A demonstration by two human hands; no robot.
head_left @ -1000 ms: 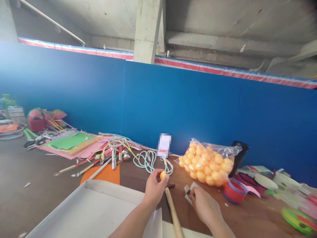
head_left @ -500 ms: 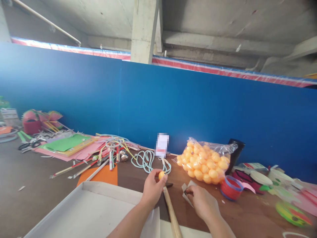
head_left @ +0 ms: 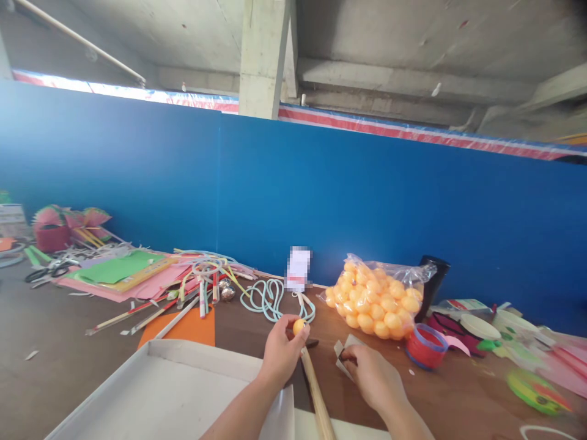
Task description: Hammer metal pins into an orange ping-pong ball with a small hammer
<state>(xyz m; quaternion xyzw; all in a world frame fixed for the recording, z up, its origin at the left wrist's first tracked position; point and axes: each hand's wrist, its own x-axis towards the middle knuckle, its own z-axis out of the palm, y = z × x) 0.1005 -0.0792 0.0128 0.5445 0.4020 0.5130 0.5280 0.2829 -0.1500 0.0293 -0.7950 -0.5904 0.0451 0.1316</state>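
Observation:
Pinched between thumb and fingers of my left hand (head_left: 280, 349) is an orange ping-pong ball (head_left: 298, 326) with a small dark mark on it. Just below that hand lies a hammer (head_left: 317, 397), its wooden handle toward me and its dark head partly behind my thumb. My right hand (head_left: 373, 373) is closed on a small pale folded piece of card or paper (head_left: 340, 353), low over the table; my fingers cover part of it. Beyond the right hand stands a clear plastic bag (head_left: 373, 299) full of similar orange balls.
A shallow white box (head_left: 183, 391) sits at front left. Pale blue cord (head_left: 263, 299) lies coiled behind my left hand. Coloured paper (head_left: 121, 269), straws and scissors are heaped at left. A red tape roll (head_left: 426, 347) and craft pieces are at right, before a blue partition (head_left: 367, 201).
The view has shifted slightly, so most things appear a little further left. Both hands keep their hold and nearly the same pose.

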